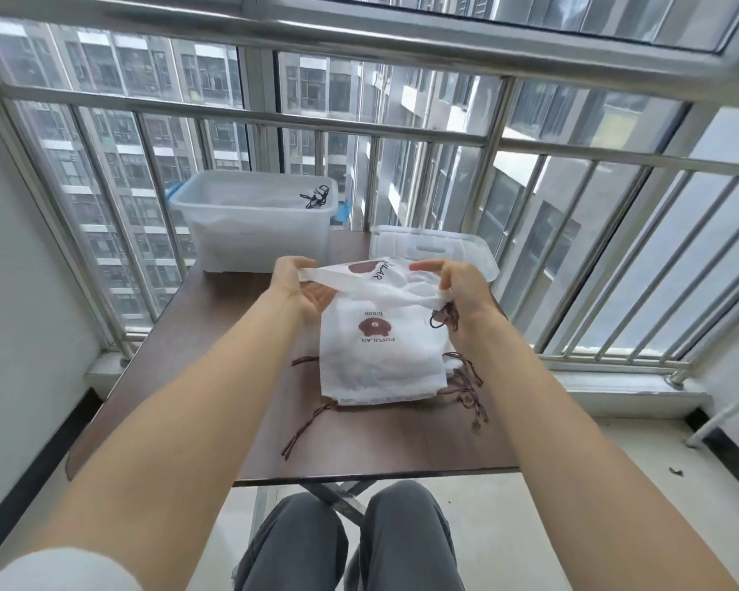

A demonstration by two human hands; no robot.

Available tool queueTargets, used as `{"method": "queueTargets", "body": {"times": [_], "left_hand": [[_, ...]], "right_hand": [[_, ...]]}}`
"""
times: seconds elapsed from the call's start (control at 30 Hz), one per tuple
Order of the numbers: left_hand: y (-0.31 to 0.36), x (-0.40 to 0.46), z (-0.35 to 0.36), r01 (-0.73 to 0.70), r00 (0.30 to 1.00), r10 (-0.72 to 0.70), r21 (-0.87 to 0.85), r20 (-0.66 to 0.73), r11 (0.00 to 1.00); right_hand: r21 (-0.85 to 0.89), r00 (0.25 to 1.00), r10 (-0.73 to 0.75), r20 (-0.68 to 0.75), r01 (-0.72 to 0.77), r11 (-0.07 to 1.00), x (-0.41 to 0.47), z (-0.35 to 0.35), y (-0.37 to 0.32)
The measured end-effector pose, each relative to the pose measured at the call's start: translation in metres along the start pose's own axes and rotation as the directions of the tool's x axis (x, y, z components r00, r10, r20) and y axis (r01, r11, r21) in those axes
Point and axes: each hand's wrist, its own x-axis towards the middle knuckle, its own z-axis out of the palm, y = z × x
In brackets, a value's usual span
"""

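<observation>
A white drawstring bag (376,287) with a brown bear print is stretched in the air between my two hands, above the table. My left hand (297,285) pinches its left end. My right hand (461,290) pinches the right end, where a brown cord (442,317) dangles. Below it, a stack of the same white printed bags (380,360) lies on the dark brown table (214,377), with brown cords (308,424) trailing out on both sides.
A translucent plastic bin (252,226) stands at the table's far left, with a dark cord at its rim. Its lid (431,247) lies flat at the far right. Metal railing and windows enclose the far side. My knees sit under the table's near edge.
</observation>
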Motion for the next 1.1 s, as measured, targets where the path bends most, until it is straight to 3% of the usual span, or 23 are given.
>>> {"method": "queueTargets", "body": {"times": [0.17, 0.47, 0.67, 0.73, 0.83, 0.97, 1.03, 1.1], "left_hand": [[0.033, -0.007, 0.009, -0.171, 0.985, 0.171, 0.011, 0.024, 0.985], [0.105, -0.008, -0.011, -0.442, 0.890, 0.439, 0.000, 0.122, 0.897], [0.149, 0.027, -0.019, -0.529, 0.843, 0.535, 0.276, 0.061, 0.802], [0.163, 0.048, -0.020, -0.546, 0.805, 0.593, 0.429, 0.029, 0.720], [0.178, 0.072, -0.024, -0.490, 0.736, 0.676, 0.709, 0.027, 0.506], [0.194, 0.107, -0.025, -0.312, 0.658, 0.752, 0.920, 0.031, 0.235], [0.197, 0.122, -0.027, -0.184, 0.670, 0.740, 0.979, 0.061, 0.087], [0.199, 0.134, -0.028, -0.055, 0.695, 0.715, 0.997, 0.079, -0.057]], "right_hand": [[0.061, 0.994, -0.028, -0.102, 0.034, 0.998, 0.006, 0.014, -0.011], [0.055, 0.932, -0.302, -0.202, 0.319, 0.946, 0.047, 0.081, -0.040], [0.007, 0.935, -0.320, -0.155, 0.325, 0.946, 0.097, 0.126, -0.056], [-0.049, 0.927, -0.351, -0.135, 0.347, 0.936, 0.118, 0.143, -0.060], [-0.206, 0.891, -0.433, -0.137, 0.402, 0.892, 0.142, 0.160, -0.064], [-0.454, 0.864, -0.504, -0.020, 0.441, 0.774, 0.173, 0.182, -0.064], [-0.573, 0.858, -0.507, 0.084, 0.458, 0.679, 0.184, 0.190, -0.060], [-0.763, 0.857, -0.484, 0.175, 0.429, 0.483, 0.198, 0.198, -0.056]]}}
